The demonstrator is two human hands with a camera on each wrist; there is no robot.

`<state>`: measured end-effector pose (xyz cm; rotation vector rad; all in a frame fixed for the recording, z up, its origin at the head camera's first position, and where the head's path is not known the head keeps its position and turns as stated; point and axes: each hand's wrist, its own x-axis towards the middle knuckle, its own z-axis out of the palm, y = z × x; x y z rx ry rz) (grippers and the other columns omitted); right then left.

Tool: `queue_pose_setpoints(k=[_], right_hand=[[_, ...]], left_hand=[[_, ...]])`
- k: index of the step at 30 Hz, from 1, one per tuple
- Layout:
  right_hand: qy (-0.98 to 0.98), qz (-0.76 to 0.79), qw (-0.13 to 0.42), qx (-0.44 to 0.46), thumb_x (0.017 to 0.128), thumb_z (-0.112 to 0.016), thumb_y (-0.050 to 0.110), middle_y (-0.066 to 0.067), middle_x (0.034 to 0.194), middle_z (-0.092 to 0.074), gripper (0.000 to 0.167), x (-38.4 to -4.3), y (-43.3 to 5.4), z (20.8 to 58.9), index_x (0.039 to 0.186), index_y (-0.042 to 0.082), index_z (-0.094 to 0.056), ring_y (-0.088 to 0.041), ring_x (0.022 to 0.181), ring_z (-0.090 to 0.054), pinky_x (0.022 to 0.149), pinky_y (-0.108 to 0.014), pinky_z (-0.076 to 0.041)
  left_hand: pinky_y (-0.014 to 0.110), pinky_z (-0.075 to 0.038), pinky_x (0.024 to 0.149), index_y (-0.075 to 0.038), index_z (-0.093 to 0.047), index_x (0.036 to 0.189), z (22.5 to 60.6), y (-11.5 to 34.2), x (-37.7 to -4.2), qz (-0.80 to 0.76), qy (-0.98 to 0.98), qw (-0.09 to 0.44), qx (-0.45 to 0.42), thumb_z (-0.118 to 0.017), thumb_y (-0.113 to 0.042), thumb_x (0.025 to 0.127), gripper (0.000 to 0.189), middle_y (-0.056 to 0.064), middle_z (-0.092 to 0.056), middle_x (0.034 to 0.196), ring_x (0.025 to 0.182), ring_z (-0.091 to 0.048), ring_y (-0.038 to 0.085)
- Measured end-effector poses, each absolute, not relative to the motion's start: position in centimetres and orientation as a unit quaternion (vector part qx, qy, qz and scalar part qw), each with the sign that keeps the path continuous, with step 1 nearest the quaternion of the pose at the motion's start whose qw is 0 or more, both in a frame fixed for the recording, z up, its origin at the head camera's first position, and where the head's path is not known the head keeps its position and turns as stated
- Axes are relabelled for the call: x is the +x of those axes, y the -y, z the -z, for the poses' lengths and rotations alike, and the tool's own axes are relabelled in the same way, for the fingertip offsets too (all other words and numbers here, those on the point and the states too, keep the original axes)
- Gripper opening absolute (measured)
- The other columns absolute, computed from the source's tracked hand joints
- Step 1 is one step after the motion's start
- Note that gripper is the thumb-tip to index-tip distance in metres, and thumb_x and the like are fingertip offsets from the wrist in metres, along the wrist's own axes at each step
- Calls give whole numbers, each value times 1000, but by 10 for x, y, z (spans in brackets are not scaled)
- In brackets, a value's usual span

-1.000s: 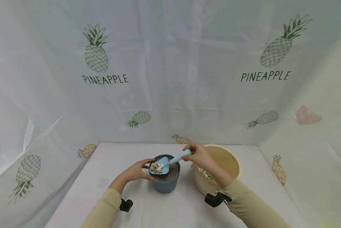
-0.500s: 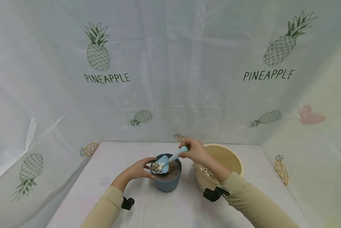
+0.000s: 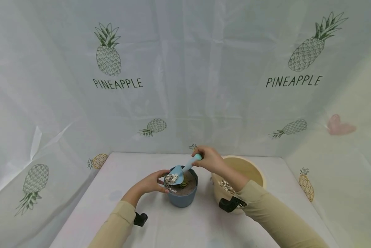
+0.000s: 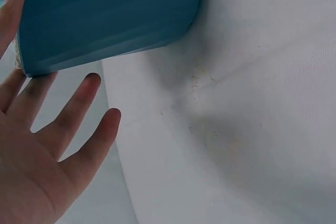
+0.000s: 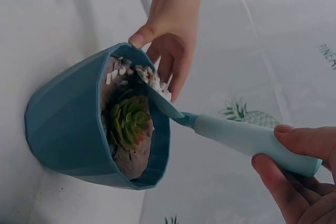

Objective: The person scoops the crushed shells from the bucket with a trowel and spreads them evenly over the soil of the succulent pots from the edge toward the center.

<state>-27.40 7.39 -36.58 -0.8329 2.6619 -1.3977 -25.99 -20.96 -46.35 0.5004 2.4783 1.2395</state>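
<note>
A blue flower pot (image 3: 181, 201) stands on the table, with a green succulent (image 5: 128, 121) in its greyish soil. My left hand (image 3: 149, 182) holds the pot at the left of its rim, thumb and front fingers against it. In the left wrist view the other fingers (image 4: 102, 135) spread free of the wall. My right hand (image 3: 211, 159) grips the handle end of a light blue garden trowel (image 3: 190, 164). The trowel's blade tilts down over the pot's left inner side, bearing pale pebbles (image 5: 155, 81). Some pebbles (image 5: 113, 72) lie on the soil below the blade.
Right of the pot, a cream-coloured bucket (image 3: 264, 179) holds more pebbles (image 3: 226, 186); my right forearm crosses over it. A white tablecloth (image 3: 170, 229) covers the table. A pineapple-print curtain (image 3: 191, 86) hangs behind and at both sides.
My right hand has raised the trowel's handle and moved slightly left, so the blade tips more steeply. Pebbles have slid off its edge into the pot. The left hand stays at the rim.
</note>
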Motion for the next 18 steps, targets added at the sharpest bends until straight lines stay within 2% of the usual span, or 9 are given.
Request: queue_pose_setpoints(k=[10, 18], right_hand=[[-864, 409, -1, -294, 81, -79, 4, 0, 84, -62, 19, -271, -74, 362, 95, 8, -68, -15, 69, -56, 61, -30, -49], [-870, 394, -15, -296, 81, -79, 3, 0, 89, -64, 20, -271, -73, 363, 98, 7, -68, -13, 72, -58, 63, -28, -51]], left_hand=[[47, -52, 85, -4, -35, 150, 463, 209, -258, -460, -856, 172, 160, -82, -5, 78, 86, 28, -31, 150, 117, -53, 42], [46, -51, 86, -5, -36, 150, 464, 209, -260, -462, -855, 173, 161, -83, -6, 77, 87, 28, -32, 150, 115, -55, 40]])
